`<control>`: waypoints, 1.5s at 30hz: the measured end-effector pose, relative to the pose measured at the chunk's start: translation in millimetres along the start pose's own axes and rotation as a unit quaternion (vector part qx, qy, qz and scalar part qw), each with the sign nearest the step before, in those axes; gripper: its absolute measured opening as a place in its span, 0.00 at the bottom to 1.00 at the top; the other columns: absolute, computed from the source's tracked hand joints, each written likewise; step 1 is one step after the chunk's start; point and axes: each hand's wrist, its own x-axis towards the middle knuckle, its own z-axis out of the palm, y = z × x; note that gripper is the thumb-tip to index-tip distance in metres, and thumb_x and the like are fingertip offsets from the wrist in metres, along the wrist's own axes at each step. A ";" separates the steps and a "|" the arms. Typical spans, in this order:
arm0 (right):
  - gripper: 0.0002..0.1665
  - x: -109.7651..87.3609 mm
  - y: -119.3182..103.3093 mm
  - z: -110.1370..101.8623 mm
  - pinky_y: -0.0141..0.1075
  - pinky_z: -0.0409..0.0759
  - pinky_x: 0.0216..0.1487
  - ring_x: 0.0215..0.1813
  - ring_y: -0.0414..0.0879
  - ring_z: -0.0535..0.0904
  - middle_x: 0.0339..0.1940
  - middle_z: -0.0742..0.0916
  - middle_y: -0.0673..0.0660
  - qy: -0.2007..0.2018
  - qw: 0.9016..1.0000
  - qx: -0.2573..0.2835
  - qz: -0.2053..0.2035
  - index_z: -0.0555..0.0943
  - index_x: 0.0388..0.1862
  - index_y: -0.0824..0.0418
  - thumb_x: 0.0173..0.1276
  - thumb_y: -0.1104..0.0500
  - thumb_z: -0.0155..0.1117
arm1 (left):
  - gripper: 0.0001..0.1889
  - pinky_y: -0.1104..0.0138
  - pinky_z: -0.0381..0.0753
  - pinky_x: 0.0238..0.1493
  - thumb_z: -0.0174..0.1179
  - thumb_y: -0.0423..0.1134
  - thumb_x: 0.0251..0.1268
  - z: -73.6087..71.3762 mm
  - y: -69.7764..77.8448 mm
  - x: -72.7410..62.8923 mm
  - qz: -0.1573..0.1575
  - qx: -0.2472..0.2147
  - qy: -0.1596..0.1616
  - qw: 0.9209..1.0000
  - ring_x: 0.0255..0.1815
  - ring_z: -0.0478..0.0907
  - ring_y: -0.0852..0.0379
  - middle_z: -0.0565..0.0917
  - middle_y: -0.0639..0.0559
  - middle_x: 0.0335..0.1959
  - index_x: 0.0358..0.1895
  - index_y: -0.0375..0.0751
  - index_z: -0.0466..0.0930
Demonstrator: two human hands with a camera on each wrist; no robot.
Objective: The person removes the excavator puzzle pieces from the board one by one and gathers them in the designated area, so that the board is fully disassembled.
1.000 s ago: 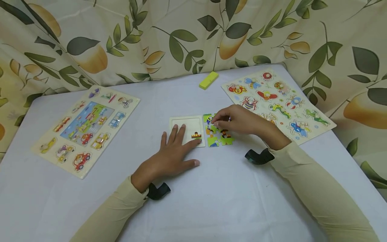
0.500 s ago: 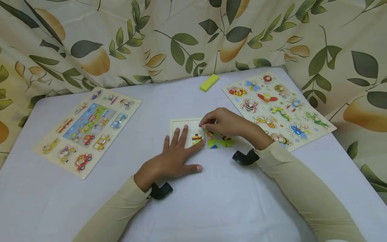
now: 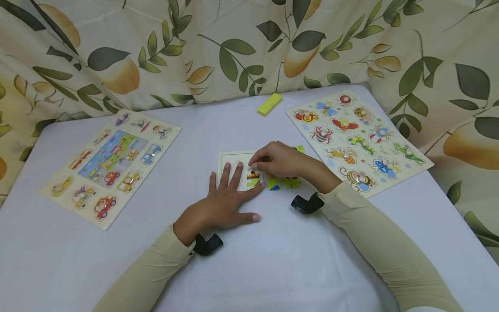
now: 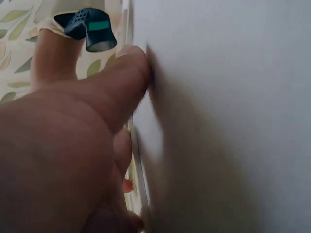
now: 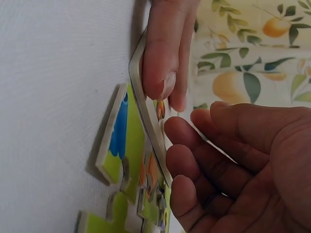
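Observation:
A small square puzzle tray [image 3: 234,157] lies mid-table with a castle-printed puzzle piece [image 3: 252,177] in its lower right corner. My left hand [image 3: 218,208] rests with fingers spread over the tray's lower part, its thumb down on the tablecloth. Over the tray, just above the castle piece, my right hand [image 3: 278,162] pinches thumb and forefinger together on a puzzle piece that the fingers almost wholly hide. Loose green puzzle pieces [image 5: 116,131] lie against the tray's right side, partly under the right hand in the head view.
On the left lies a vehicle peg puzzle board [image 3: 128,171]; an insect peg puzzle board [image 3: 319,149] is on the right. A yellow block [image 3: 270,104] sits towards the back. Behind the table hangs a leaf-and-fruit patterned curtain [image 3: 234,26].
From the loose pieces, my right hand has moved left to over the tray, its thumb and forefinger still together. The left hand has stayed spread on the tray, shifting only slightly.

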 end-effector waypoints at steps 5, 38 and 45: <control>0.12 1.7 -2.2 1.5 0.38 0.74 0.45 0.38 0.45 0.76 0.43 0.87 0.52 0.000 1.000 -0.004 0.001 0.85 0.50 0.62 0.73 0.61 0.59 | 0.38 0.34 0.24 0.64 0.51 0.69 0.64 -2.7 0.2 1.0 -0.004 0.015 -0.004 1.000 0.73 0.14 0.37 0.23 0.42 0.77 0.76 0.72 0.50; 0.05 2.9 -8.5 10.3 0.37 0.78 0.44 0.37 0.44 0.80 0.33 0.86 0.50 0.002 0.999 0.041 -0.019 0.85 0.41 0.62 0.67 0.66 0.65 | 0.38 0.33 0.27 0.64 0.49 0.69 0.65 -3.3 -2.1 0.2 -0.011 0.024 -0.017 1.000 0.73 0.14 0.37 0.22 0.43 0.76 0.76 0.74 0.46; 0.06 1.6 -4.0 12.4 0.37 0.78 0.41 0.35 0.45 0.79 0.31 0.86 0.51 -0.015 0.998 0.051 -0.036 0.85 0.38 0.62 0.66 0.69 0.64 | 0.37 0.34 0.26 0.64 0.49 0.69 0.65 -3.3 -1.7 1.2 -0.006 0.014 -0.016 1.000 0.72 0.14 0.37 0.21 0.43 0.76 0.76 0.75 0.46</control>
